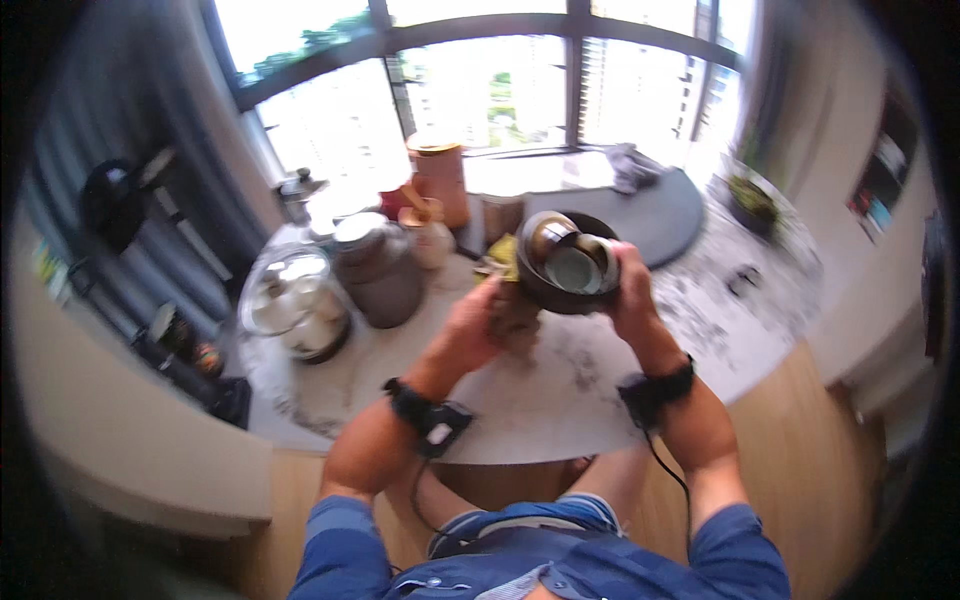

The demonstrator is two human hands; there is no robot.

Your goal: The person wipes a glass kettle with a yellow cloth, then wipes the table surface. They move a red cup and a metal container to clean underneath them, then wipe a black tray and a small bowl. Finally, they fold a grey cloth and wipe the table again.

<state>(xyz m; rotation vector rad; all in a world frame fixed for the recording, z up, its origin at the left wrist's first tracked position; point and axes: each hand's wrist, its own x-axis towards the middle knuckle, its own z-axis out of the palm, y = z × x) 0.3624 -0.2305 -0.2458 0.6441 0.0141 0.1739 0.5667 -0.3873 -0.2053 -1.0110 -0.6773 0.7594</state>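
Note:
My right hand point(632, 300) grips the right side of a dark round bowl point(559, 301), raised over the marble-patterned table. Inside the bowl lie smaller cups or bowls, one with a pale interior point(574, 268) and one brownish and shiny point(553, 234). My left hand point(474, 322) is to the left of the bowl, closed on a crumpled brownish cloth-like thing point(517, 319) that hangs below its fingers; blur hides its exact kind. Something yellow point(501, 259) shows just above that hand.
On the marble-patterned table point(525, 420), a glass container with white items point(300, 307), a dark lidded jar point(381, 277) and an orange canister point(441, 180) stand left. A grey mat point(667, 217) with a cloth point(630, 169) lies behind; a potted plant point(752, 202) stands right.

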